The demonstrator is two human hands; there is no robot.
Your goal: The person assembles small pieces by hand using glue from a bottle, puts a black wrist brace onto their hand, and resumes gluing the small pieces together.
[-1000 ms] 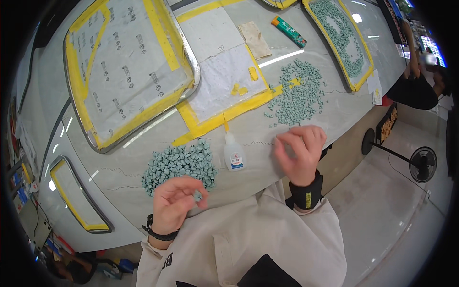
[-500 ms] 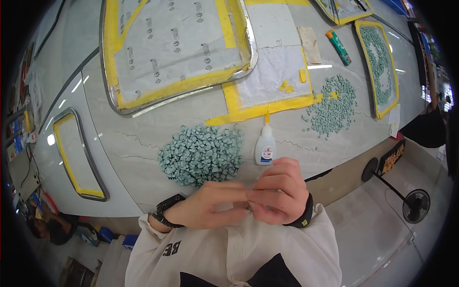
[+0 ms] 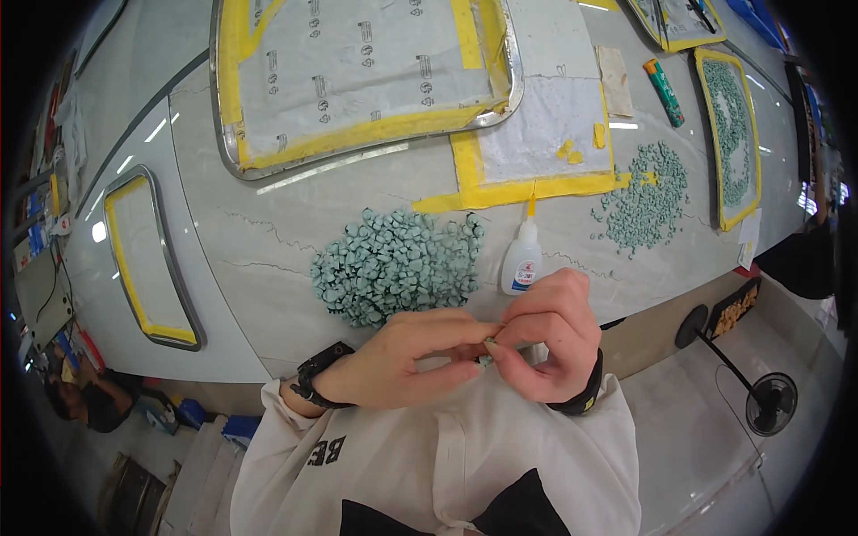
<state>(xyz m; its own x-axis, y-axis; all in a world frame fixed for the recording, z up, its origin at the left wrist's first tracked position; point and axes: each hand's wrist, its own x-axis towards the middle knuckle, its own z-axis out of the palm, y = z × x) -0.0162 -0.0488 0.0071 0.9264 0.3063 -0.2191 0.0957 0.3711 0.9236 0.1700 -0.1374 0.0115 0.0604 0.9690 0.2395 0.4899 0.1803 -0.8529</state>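
Note:
My left hand and my right hand meet in front of my chest, at the table's near edge. Between their pinched fingertips is a small greenish stone-like piece, mostly covered by the fingers. Just beyond my left hand spreads a heap of pale green stones with dark edges. A white glue bottle with a yellow nozzle stands or lies right beyond my right hand; which one I cannot tell.
A large metal-rimmed, yellow-taped frame lies at the back. Smaller green chips are scattered right, near a green tube and a taped tray of chips. An empty taped frame lies left. A fan stands right.
My view has shifted, so the table's things appear farther right and slightly higher. My fingers have rearranged around the small piece, and more of it shows now.

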